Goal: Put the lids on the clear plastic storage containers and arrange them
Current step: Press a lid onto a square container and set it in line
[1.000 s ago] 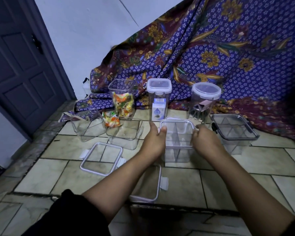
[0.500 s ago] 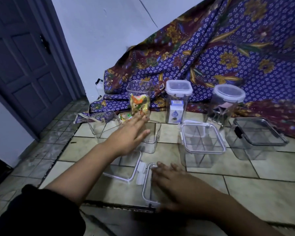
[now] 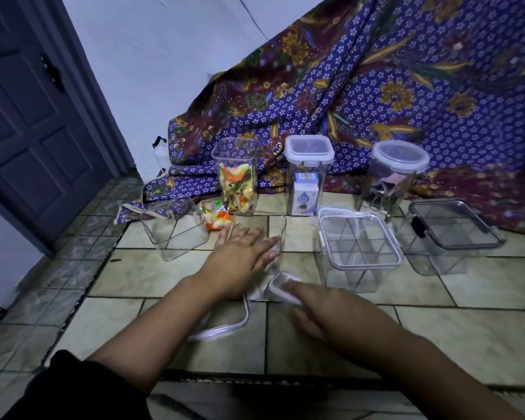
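My left hand (image 3: 243,256) reaches forward with fingers spread, at the near rim of a low open clear container (image 3: 278,228). My right hand (image 3: 325,310) grips a white-rimmed clear lid (image 3: 281,287), its far corner tilted up off the floor and blurred. A second white-rimmed lid (image 3: 225,327) lies flat, partly under my left forearm. To the right stands a divided container (image 3: 358,247) with a white-rimmed lid on it, then a container with a dark-rimmed lid (image 3: 452,228). An open container (image 3: 176,228) sits tilted at the left.
Along the back stand a tall open jar of snack packets (image 3: 238,177), a tall lidded jar with a small box (image 3: 308,177) and a round lidded jar (image 3: 397,177). A loose snack packet (image 3: 217,218) lies on the tiles. Patterned cloth (image 3: 376,101) drapes behind; a door (image 3: 28,131) is at the left.
Both hands left the divided container, now lidded. My left hand moved to the low open container; my right hand dropped onto the near lid and tilted its far corner up.
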